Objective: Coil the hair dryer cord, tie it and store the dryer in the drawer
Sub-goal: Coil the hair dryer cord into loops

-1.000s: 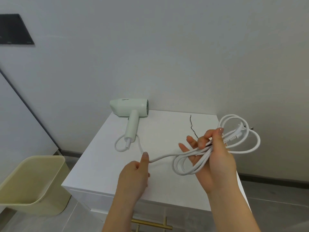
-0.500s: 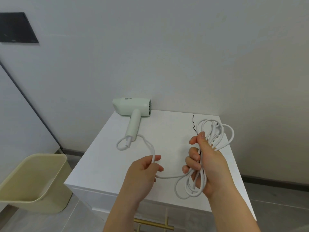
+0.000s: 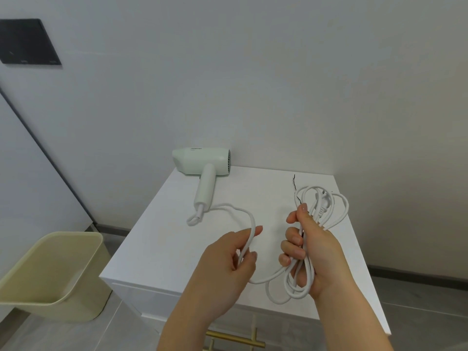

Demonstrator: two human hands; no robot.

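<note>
The pale green plastic hair dryer (image 3: 202,164) lies on its side well beyond your left hand (image 3: 222,269), at the far left corner of the top, with its handle pointing back toward you. Its white rubber cord (image 3: 228,207) leaves the handle end in a small kink, arcs over to your left hand and runs on in a slack loop to your right hand (image 3: 314,252).

Your left hand pinches the single strand between thumb and curled fingers. Your right hand is clenched round an upright bundle of several loops, which stick out above the thumb and hang below the palm.

The white plug (image 3: 323,201) sits among the upper loops, and its prongs are hard to make out. A thin black wire tie (image 3: 294,182) shows just beyond your right hand, its lower end hidden behind the loops.

Under both hands is a white cabinet top (image 3: 157,249). A brass bar handle (image 3: 235,339) below your wrists is partly covered by your left forearm. A cream plastic bin (image 3: 50,274) stands left of your left hand, on grey floor tiles. The wall behind is plain white.
</note>
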